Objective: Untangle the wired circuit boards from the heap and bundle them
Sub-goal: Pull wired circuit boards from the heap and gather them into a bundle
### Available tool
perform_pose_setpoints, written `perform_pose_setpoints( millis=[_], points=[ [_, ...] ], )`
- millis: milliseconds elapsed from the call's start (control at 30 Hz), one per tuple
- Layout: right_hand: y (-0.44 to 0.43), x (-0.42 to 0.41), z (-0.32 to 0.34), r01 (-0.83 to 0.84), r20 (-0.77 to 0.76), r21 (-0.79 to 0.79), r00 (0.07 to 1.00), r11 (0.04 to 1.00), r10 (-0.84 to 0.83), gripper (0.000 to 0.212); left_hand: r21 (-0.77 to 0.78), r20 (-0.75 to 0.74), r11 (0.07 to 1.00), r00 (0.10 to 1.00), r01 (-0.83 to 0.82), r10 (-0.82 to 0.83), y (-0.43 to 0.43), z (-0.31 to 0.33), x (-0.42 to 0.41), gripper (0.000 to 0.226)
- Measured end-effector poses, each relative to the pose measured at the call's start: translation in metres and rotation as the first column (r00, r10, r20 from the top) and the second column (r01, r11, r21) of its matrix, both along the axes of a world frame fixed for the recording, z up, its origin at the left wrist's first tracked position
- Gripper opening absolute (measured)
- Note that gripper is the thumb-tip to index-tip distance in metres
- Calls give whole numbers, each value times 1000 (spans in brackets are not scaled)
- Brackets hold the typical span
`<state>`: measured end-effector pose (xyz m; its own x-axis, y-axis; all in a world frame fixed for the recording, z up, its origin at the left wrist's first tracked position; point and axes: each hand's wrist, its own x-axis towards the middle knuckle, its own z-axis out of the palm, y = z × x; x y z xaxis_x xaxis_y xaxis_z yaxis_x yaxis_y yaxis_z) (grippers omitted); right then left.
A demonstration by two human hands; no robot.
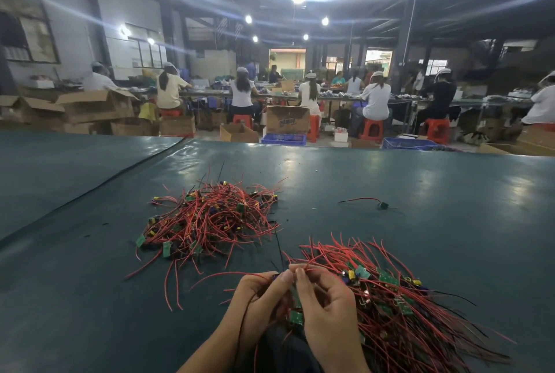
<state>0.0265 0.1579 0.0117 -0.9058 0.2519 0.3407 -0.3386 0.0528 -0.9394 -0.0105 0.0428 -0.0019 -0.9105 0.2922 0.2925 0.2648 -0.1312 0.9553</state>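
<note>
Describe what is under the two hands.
Below the left hand and right hand, a green circuit board shows in the gap. The right hand covers the bundle's left edge; what else lies beneath is hidden.

heap (210,219): red wires, a few black; green boards; yellow and dark blue parts
bundle (390,297): red wires, some black; green boards; yellow parts
held board (295,317): green
stray wire (360,200): red, dark end
table (435,186): plain dark teal
stools (372,129): red-orange
crates (283,139): blue
boxes (286,118): brown
</note>
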Motion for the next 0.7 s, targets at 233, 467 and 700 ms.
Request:
perform_pose_setpoints(
  millis=[233, 467, 700],
  points=[
    [9, -6, 5, 120, 155, -292, 985, 949, -77, 25, -42, -57, 999, 998, -11, 9, -2, 13, 5, 53],
    [25, -11, 11, 249, 253, -567, 960, 785, -122, 22, -53, -65, 999, 998, 2, -5, -7, 13, 6, 56],
    [25, -5, 13, 278, 212, -524, 958, 805, -193, 25, -53, 31, 997, 998, 63, -61, -4, 7, 6, 60]
  ],
)
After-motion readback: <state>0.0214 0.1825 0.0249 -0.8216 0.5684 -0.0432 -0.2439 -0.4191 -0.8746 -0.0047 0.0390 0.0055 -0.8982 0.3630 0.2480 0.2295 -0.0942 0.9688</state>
